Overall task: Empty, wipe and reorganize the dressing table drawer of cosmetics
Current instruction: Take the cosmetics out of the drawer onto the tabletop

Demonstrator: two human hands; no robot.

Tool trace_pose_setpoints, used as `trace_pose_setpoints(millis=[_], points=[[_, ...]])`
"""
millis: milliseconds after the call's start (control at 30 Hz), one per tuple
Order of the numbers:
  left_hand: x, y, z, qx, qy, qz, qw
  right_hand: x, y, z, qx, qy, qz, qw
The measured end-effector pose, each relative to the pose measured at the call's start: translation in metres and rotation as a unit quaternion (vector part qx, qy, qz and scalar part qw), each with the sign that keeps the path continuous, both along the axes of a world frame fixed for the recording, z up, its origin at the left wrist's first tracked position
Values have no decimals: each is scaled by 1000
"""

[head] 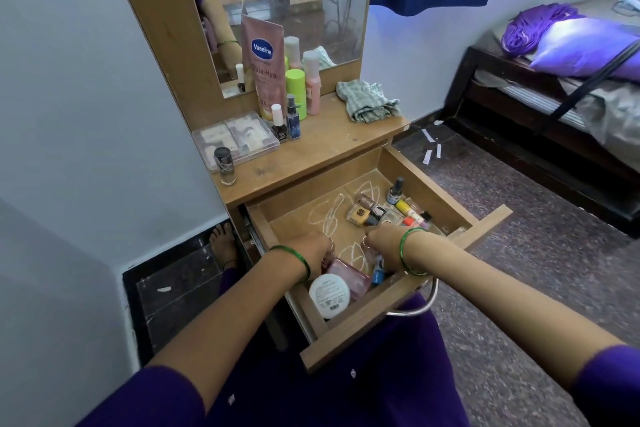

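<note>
While both hands reach into the open drawer [398, 308], the emptying looks roughly half done, by my judgement. Nearest, against the drawer's front wall, lie one round white jar [329, 295], one pink boxy bottle [349, 279] and one small blue item [377, 276]. The left hand [311, 255] curls down over something reddish beside the pink bottle; it seems to grasp it, though the object is mostly hidden. The right hand [384, 248] also dips fingers-down into the drawer, and I cannot tell whether it holds anything. Beyond them a cluster of small nail-polish bottles [388, 210] sits toward the drawer's right side, perhaps seven or eight, too jumbled to count surely. White scribbles mark the bare drawer floor, so wiping is not yet done. Farther off, the tabletop [332, 146] carries eight removed items: one clear compartment box [235, 140], four small bottles, two capped cylinders, one tall Vaseline tube [263, 66]. One crumpled cloth [367, 100] waits beside them.
</note>
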State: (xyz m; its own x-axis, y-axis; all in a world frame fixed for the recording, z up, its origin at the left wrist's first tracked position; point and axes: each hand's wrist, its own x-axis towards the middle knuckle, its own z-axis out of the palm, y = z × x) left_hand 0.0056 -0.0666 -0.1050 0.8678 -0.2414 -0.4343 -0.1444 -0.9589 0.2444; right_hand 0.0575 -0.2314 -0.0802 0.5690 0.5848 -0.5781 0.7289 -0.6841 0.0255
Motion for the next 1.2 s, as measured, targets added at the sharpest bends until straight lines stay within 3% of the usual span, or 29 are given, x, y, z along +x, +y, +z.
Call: trace_pose_setpoints(millis=[267,633,867,1200], points=[[0,1,5,62,-15,-65,996,7,-8,-6,33,23,-52,998],[14,17,87,119,-204,-180,955,3,-10,-4,53,11,-101,993],[62,39,175,63,-289,-100,950,3,-10,-3,61,17,-112,992],[149,57,196,161,-304,-84,935,3,-9,-2,61,26,-104,992]])
